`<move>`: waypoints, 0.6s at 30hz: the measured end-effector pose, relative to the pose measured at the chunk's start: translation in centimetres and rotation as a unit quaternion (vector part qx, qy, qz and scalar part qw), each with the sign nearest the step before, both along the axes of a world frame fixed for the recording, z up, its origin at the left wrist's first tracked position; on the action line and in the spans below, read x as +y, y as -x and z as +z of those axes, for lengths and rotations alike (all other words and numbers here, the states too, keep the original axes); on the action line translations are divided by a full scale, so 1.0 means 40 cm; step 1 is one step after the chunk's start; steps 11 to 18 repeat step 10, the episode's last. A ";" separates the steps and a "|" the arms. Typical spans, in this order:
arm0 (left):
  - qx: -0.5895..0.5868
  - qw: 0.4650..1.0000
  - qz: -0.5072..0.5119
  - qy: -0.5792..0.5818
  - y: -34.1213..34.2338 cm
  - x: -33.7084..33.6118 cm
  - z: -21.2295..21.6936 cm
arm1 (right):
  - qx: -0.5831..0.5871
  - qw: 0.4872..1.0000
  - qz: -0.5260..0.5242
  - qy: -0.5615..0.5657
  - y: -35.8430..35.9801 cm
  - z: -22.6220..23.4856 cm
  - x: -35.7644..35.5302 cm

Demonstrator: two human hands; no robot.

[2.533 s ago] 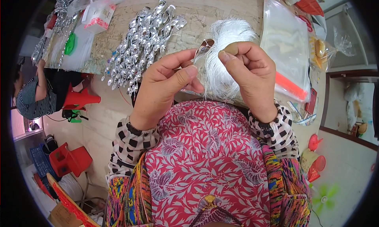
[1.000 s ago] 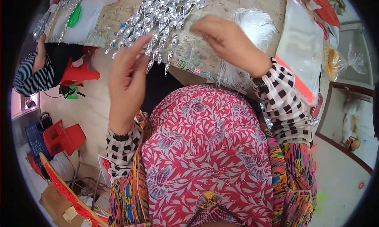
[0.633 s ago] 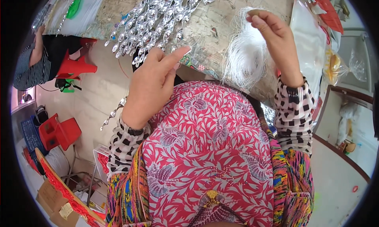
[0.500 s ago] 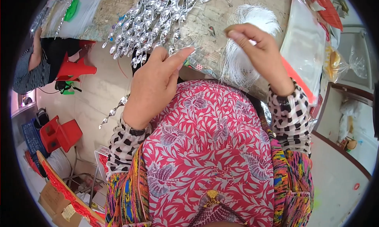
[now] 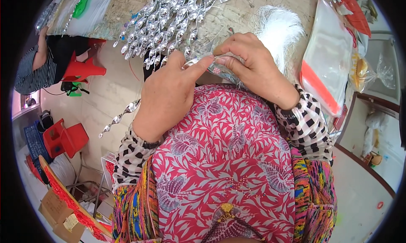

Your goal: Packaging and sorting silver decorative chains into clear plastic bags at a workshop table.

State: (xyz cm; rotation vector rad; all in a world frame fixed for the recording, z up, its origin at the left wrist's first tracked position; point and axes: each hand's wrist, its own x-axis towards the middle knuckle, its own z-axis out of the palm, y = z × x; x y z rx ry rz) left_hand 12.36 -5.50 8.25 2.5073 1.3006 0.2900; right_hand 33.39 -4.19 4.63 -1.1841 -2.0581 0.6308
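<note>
Since half a sec ago our right hand (image 5: 258, 69) has come down from the white tuft and in toward the left hand (image 5: 169, 95), so both now meet at the counter (image 5: 245, 15) edge, just above our lap. Between them sits a small silver spiral piece (image 5: 198, 59) — a twisted foil-like ornament, same kind as the big silver pile (image 5: 169, 15) spread further back on the counter.

We hold it close to the body, probably bc the piece is small and fiddly and needs both sets of fingertips at short range. Stock lies within easy reach: the silver pile ahead-left, the white fibre bundle (image 5: 277, 29) just behind the right hand, and a clear bag with an orange strip (image 5: 325, 61) off to the right.

Fingers: left index finger (image 5: 196, 67) is stretched out, its tip pressing the spiral from the left, other left fingers curled loosely under. Right thumb and forefinger (image 5: 230, 53) are pinched tight on the other end — whether a white strand is caught in that pinch too, we can't tell.

One more silver spiral (image 5: 120, 116) dangles below the left wrist, toward the floor; what carries it isn't visible.

Far left, another person in a striped top (image 5: 31, 74) sits near red plastic stools (image 5: 84, 67).
</note>
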 end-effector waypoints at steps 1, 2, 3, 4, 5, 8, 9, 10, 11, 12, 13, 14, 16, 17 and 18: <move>0.009 1.000 -0.004 0.005 -0.002 -0.001 0.000 | 0.000 1.000 0.006 0.012 0.000 -0.002 0.001; 0.008 1.000 -0.003 0.004 -0.002 -0.002 -0.001 | 0.000 1.000 0.011 0.024 0.000 -0.005 0.003; 0.012 1.000 -0.010 0.005 -0.002 -0.002 -0.003 | -0.001 1.000 0.012 0.024 0.000 -0.009 0.003; 0.017 1.000 -0.018 0.007 -0.002 -0.003 -0.003 | 0.003 0.999 0.012 0.030 0.000 -0.015 -0.002; 0.017 1.000 -0.017 0.007 -0.001 -0.004 -0.003 | 0.008 0.999 0.012 0.037 0.001 -0.018 -0.006; 0.021 1.000 -0.022 0.009 -0.001 -0.002 -0.004 | 0.021 0.999 -0.007 0.034 0.006 -0.024 -0.015; 0.022 0.999 -0.027 0.008 0.000 0.001 -0.006 | 0.016 0.999 -0.005 0.034 0.004 -0.029 -0.013; 0.023 0.999 -0.031 0.006 0.001 0.004 -0.006 | 0.010 0.999 -0.002 0.032 0.001 -0.033 -0.008; 0.023 0.999 -0.031 0.006 0.001 0.004 -0.006 | 0.010 0.999 -0.002 0.032 0.001 -0.033 -0.008; 0.023 0.999 -0.031 0.006 0.001 0.004 -0.006 | 0.010 0.999 -0.002 0.032 0.001 -0.033 -0.008; 0.023 0.999 -0.031 0.006 0.001 0.004 -0.006 | 0.010 0.999 -0.002 0.032 0.001 -0.033 -0.008; 0.023 0.999 -0.031 0.006 0.001 0.004 -0.006 | 0.010 0.999 -0.002 0.032 0.001 -0.033 -0.008; 0.023 0.999 -0.031 0.006 0.001 0.004 -0.006 | 0.010 0.999 -0.002 0.032 0.001 -0.033 -0.008; 0.023 0.999 -0.031 0.006 0.001 0.004 -0.006 | 0.010 0.999 -0.002 0.032 0.001 -0.033 -0.008; 0.023 0.999 -0.031 0.006 0.001 0.004 -0.006 | 0.010 0.999 -0.002 0.032 0.001 -0.033 -0.008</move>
